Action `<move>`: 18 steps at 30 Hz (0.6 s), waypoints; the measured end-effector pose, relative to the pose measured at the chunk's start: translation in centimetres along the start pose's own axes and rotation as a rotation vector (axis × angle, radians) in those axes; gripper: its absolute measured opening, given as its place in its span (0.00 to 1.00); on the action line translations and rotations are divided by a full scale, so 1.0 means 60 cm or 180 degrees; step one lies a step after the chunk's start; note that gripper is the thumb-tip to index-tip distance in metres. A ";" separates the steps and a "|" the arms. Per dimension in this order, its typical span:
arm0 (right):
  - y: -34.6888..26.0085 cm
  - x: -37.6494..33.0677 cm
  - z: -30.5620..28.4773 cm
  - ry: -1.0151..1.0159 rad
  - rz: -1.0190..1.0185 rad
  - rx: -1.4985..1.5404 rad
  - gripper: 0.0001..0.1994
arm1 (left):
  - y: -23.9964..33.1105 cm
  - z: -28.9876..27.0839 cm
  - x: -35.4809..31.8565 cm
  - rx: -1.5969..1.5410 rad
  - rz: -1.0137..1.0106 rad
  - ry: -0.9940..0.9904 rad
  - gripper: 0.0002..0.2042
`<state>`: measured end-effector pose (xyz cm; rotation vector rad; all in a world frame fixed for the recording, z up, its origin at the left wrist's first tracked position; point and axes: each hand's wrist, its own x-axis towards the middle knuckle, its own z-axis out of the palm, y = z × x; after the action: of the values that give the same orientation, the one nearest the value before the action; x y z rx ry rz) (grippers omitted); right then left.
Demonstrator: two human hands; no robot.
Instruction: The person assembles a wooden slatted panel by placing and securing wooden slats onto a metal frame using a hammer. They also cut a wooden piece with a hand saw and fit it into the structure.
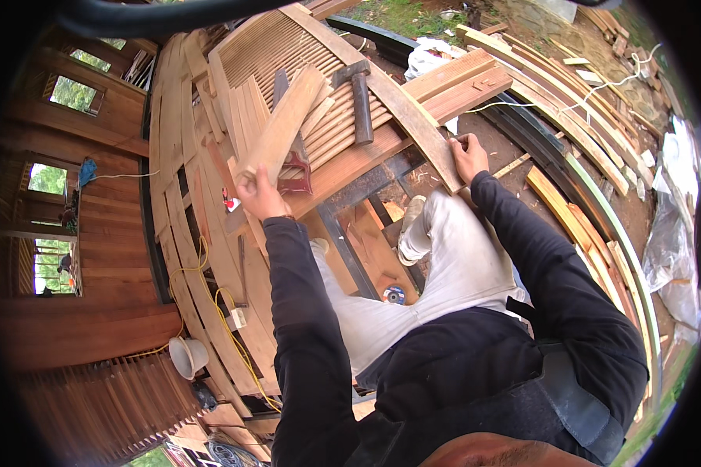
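Observation:
My left hand (262,196) is closed around the near end of a short wooden board (287,115), which slants up and away over other loose slats. Beside this hand lies a handsaw, its red handle (296,174) partly under the board. My right hand (470,159) has its fingers curled in a pinch next to the near end of a frame rail (420,128); what they hold, if anything, is too small to make out. That rail borders a slatted wooden panel (253,47). On the panel rests a hammer (361,105) with a dark handle.
Long planks (210,257) form a deck at the left, crossed by a yellow cord (237,350). A cutting disc (394,295) lies between my legs, near gaps in the metal framing (343,237). Stacked timber (557,101) and plastic sheeting (670,241) are at the right. A white bucket (187,356) is at lower left.

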<state>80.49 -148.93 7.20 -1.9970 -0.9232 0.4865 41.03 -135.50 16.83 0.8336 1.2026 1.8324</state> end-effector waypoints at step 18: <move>-0.094 -0.250 0.007 -0.1525 0.1620 0.3192 0.23 | 0.020 -0.280 -0.300 -0.0596 -0.2095 -0.0076 0.20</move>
<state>68.08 -158.08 11.54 -1.1544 -0.2706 1.4296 35.36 -158.61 10.40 0.2948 1.0986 1.3557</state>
